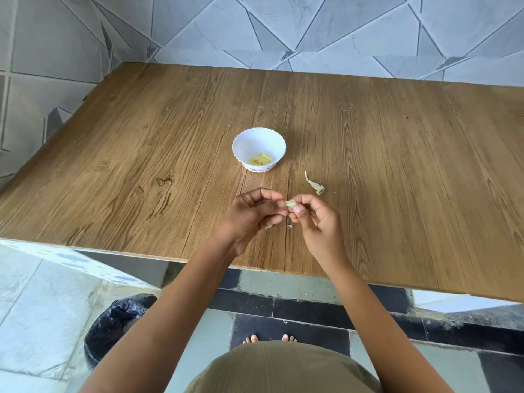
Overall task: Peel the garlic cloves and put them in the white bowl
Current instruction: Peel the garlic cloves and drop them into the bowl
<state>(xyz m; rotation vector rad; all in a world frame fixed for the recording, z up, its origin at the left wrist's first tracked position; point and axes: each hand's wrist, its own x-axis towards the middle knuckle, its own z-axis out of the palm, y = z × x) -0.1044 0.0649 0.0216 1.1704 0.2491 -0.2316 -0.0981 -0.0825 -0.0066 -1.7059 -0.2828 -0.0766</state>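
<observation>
Done: some peeled cloves (261, 159) lay in the white bowl (245, 140) | Now: left hand (252, 214) and right hand (314, 219) pinched one garlic clove (289, 203) above the table (397, 165) | Left: probably finish peeling, then drop it in.

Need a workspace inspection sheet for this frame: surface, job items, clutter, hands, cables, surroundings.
Surface: wooden table, wood-grain top.
Job's things: white bowl near the middle, holding peeled cloves; one garlic clove held above the table, nearer the person than the bowl.
Clutter: garlic stem scrap right of the bowl; skin flakes on the table under the hands.
Hands: left hand and right hand both pinch the garlic clove at the fingertips.
Cables: nothing seen.
Surroundings: tiled wall behind; black-lined bin on the floor, left.
</observation>
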